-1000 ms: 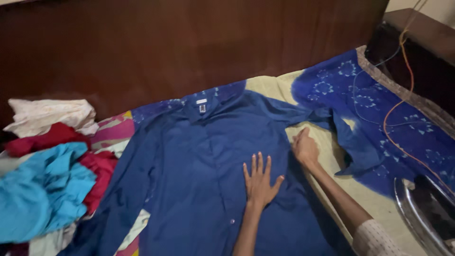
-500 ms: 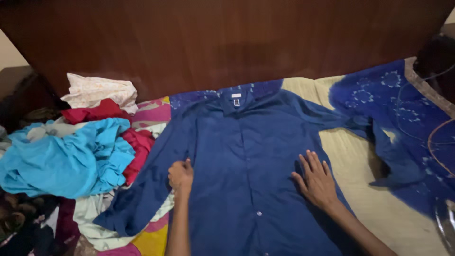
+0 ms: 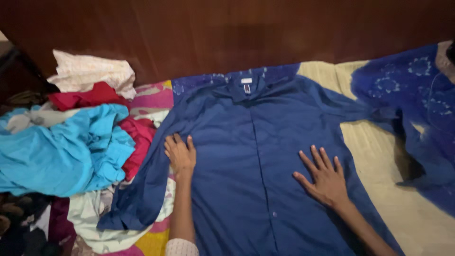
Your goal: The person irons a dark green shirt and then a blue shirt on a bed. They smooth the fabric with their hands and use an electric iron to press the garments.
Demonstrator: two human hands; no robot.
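While the dark blue button-up shirt lay spread face up across the bed, the left hand rested on its left side, fingers curled loosely against the cloth, grasping nothing. The right hand pressed flat with fingers splayed. A heap of clothes lay just beside the shirt's sleeve.

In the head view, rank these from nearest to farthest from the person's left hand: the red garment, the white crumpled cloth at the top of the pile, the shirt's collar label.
From the left hand:
1. Red garment, just to its left, by the pile.
2. Collar label, up and to the right on the blue shirt.
3. White crumpled cloth, far upper left, against the wooden board.
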